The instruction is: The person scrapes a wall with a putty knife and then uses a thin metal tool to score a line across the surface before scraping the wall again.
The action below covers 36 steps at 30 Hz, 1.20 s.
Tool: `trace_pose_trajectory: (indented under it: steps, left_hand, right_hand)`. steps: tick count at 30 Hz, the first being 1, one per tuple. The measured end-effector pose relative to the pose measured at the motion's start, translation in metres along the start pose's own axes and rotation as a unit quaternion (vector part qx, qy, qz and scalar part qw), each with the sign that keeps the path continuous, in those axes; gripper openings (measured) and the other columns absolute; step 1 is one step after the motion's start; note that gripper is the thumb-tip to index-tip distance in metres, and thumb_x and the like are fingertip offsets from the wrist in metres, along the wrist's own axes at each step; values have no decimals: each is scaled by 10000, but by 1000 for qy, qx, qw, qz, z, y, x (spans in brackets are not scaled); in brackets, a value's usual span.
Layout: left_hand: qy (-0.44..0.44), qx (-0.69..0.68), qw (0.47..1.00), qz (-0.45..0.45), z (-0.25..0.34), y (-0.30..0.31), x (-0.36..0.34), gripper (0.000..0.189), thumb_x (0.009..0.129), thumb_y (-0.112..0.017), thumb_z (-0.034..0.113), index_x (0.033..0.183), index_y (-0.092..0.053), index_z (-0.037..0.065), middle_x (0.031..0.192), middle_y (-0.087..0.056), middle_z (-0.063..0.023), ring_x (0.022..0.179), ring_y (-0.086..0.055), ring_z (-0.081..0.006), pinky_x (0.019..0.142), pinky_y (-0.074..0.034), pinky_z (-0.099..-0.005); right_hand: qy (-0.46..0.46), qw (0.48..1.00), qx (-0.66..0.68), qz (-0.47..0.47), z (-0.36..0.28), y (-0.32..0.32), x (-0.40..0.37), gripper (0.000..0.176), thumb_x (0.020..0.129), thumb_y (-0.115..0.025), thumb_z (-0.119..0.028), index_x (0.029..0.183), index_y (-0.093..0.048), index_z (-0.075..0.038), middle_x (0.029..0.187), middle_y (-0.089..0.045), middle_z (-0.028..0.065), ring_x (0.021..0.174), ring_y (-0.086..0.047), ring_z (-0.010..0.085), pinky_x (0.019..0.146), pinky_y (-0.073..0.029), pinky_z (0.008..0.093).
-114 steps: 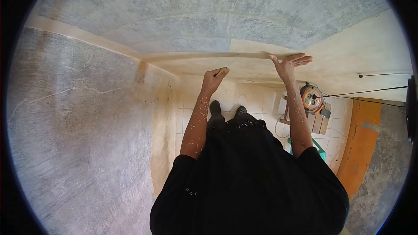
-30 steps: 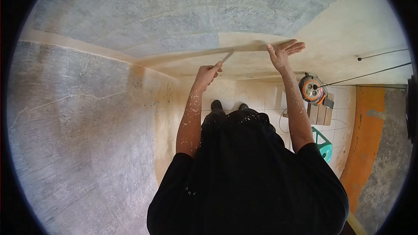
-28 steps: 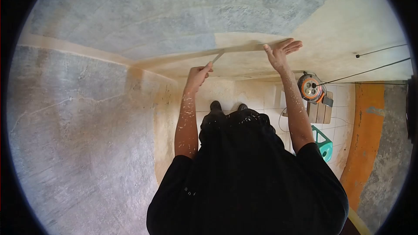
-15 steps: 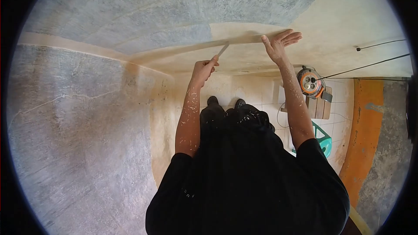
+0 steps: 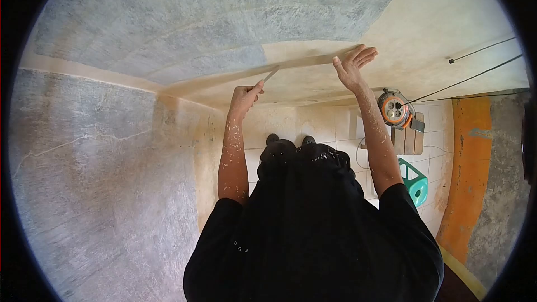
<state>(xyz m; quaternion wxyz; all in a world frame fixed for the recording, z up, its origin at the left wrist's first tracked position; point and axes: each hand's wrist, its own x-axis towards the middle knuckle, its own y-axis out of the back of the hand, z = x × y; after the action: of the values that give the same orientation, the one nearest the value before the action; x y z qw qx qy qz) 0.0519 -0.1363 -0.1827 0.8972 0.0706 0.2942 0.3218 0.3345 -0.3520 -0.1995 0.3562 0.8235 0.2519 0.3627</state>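
At eleven o'clock I see the left hand point(image 5: 244, 100) gripping a thin tool point(image 5: 271, 74); at two, the right hand point(image 5: 352, 70) splays open. White lettering point(image 5: 240, 247) at six is illegible to me.

Front wall point(image 5: 224, 11): mottled blue-grey beside plain cream.
Left wall point(image 5: 100, 184) cloudy grey with brownish smudges, one pale wavering line across it; thin tool point(image 5: 272, 73) dull grey; shirt point(image 5: 313, 235) black, small white lettering; both forearms point(image 5: 376, 134) flecked white; cable reel point(image 5: 394, 110) black with orange ring and pale grey face; slatted wooden piece point(image 5: 411, 142) brown; stool point(image 5: 417, 185) green; floor tiles point(image 5: 439, 157) off-white, gridded by joints; wall band point(image 5: 467, 162) orange, spotted dark, with a grey-blue patch.
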Motion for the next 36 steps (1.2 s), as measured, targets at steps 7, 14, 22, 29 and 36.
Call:
trace_pose_trajectory:
  steps: [7,14,22,29,36]
  left_hand:
    - [10,-14,999,39,-3,32,-17,536,836,-648,543,836,-711,10,558,-467,40,469,-364,-55,428,-274,-238]
    - [-62,-2,998,-26,9,-5,9,540,837,-650,537,814,-713,1,564,-482,30,496,-389,-64,469,-298,-244]
    - [-55,34,998,-22,-5,4,25,522,835,-650,535,803,-718,19,565,-494,16,504,-414,-92,479,-316,-265]
    - [-11,-32,999,-3,-3,-17,4,533,840,-639,545,876,-713,19,583,-474,32,469,-357,-46,424,-251,-234]
    - [-3,-24,999,-35,13,-21,7,513,854,-639,528,865,-711,20,558,-435,58,462,-332,-43,429,-241,-237]
  right_hand:
    - [5,1000,7,12,5,-6,1,1059,937,-387,-600,1335,356,43,1264,415,450,1142,453,583,938,244,685]
    - [9,1000,2,22,5,-9,-1,1054,939,-392,-593,1341,354,33,1249,416,462,1146,450,582,941,236,689]
    - [13,999,-18,37,5,-12,-1,1052,946,-405,-567,1335,349,54,1235,409,478,1142,443,595,947,230,688]
    - [10,1000,-12,-8,9,-4,-8,1036,955,-401,-550,1335,346,59,1232,393,493,1136,430,614,947,231,689]
    - [19,998,-38,35,9,-14,-5,1031,954,-400,-553,1346,342,46,1249,397,478,1148,442,590,950,230,687]
